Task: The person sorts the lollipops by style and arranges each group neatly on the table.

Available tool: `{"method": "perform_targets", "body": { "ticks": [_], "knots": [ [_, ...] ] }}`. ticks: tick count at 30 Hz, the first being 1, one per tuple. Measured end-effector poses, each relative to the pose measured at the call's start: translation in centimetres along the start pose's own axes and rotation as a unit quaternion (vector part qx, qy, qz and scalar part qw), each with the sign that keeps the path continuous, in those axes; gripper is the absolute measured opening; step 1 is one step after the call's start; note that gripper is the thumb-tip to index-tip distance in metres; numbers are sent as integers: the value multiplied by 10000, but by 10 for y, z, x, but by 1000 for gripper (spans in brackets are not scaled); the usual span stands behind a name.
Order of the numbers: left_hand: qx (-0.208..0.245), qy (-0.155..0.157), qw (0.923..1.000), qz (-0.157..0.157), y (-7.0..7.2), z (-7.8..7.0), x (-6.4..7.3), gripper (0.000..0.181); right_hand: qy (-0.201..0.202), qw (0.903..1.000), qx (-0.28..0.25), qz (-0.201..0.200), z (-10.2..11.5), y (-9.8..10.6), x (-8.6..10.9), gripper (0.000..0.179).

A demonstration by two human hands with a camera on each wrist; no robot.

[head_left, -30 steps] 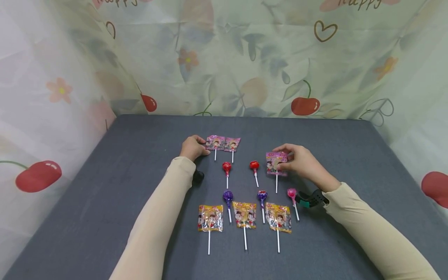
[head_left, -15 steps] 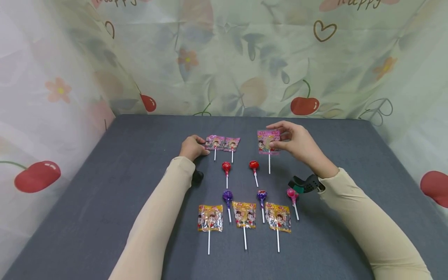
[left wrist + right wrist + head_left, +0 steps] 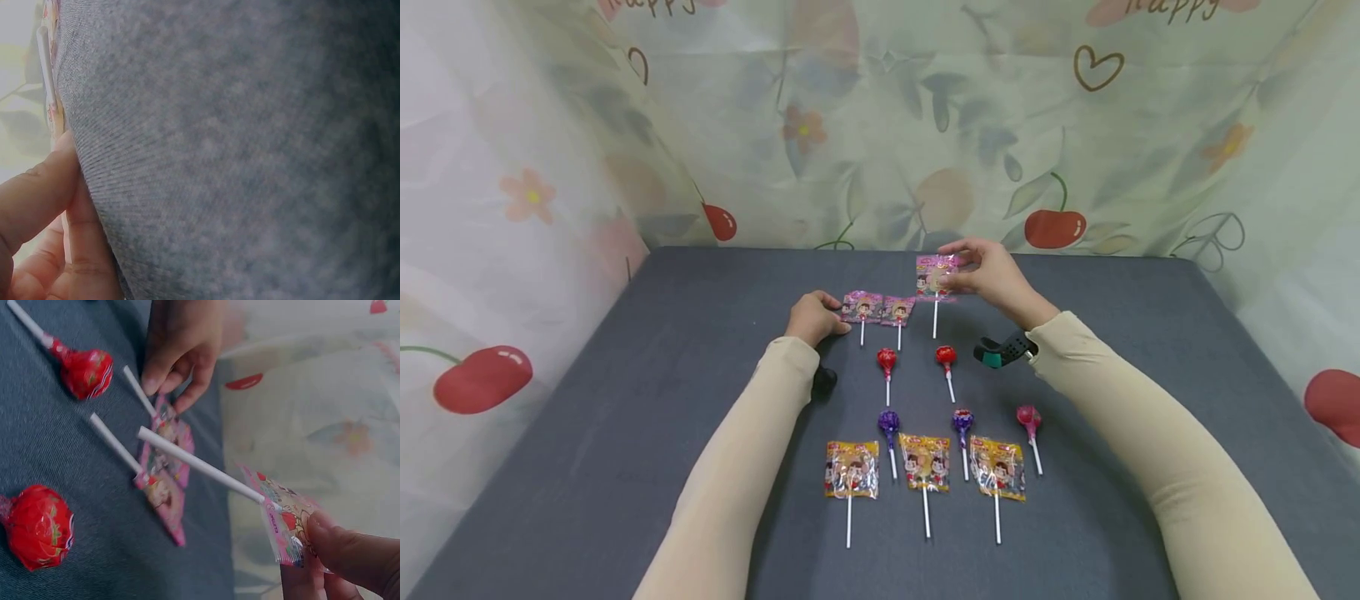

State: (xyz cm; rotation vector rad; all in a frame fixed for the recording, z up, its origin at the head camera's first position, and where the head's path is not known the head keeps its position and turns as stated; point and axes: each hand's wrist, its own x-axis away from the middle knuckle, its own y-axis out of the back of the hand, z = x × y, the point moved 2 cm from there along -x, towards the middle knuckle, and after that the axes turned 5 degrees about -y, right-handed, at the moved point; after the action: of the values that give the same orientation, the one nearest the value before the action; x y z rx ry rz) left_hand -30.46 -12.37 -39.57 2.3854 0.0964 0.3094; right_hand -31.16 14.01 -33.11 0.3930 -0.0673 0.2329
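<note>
My right hand (image 3: 992, 277) pinches a flat lollipop in a pink wrapper (image 3: 931, 279) by the wrapper's right side, above the table's far part. Its white stick (image 3: 200, 464) points away from the fingers in the right wrist view. To its left, two more pink-wrapped lollipops lie side by side, a left one (image 3: 862, 307) and a right one (image 3: 897, 311). The left hand (image 3: 814, 317) rests on the table and pinches the left one's wrapper edge between thumb (image 3: 44, 187) and finger. In the left wrist view mostly grey cloth shows.
Two red ball lollipops, a left (image 3: 887, 359) and a right (image 3: 945, 355), lie below the pink ones. Nearer are purple lollipops (image 3: 888, 422) (image 3: 962, 420), a pink ball lollipop (image 3: 1028, 417) and a row of yellow-wrapped flat ones (image 3: 925, 460). A printed curtain (image 3: 880, 125) surrounds the grey table (image 3: 587, 467).
My right hand has carried its pink-wrapped lollipop left and toward the table's far edge, from beside the right red lollipop to near the pink pair. The left hand has stayed in place.
</note>
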Motion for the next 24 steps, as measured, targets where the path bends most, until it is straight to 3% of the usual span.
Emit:
{"method": "perform_targets", "body": {
  "ticks": [6, 14, 19, 24],
  "knots": [
    [-18, 40, 10000, -2, -1, -1, 0, 38, -596, 9978, -278, -58, -19, -9, -26, 46],
    [8, 94, 10000, -12, 0, -2, 0, 38, -1363, 9895, -471, -23, -42, -14, -42, 47],
    [-4, 63, 10000, -11, 0, -1, 0, 39, -1613, 9868, -29, 113, -52, -17, -45, 44],
    [22, 53, 10000, 2, 0, -1, -1, 39, -1533, 9870, 456, 146, -55, -18, -44, 40]
  ]
}}
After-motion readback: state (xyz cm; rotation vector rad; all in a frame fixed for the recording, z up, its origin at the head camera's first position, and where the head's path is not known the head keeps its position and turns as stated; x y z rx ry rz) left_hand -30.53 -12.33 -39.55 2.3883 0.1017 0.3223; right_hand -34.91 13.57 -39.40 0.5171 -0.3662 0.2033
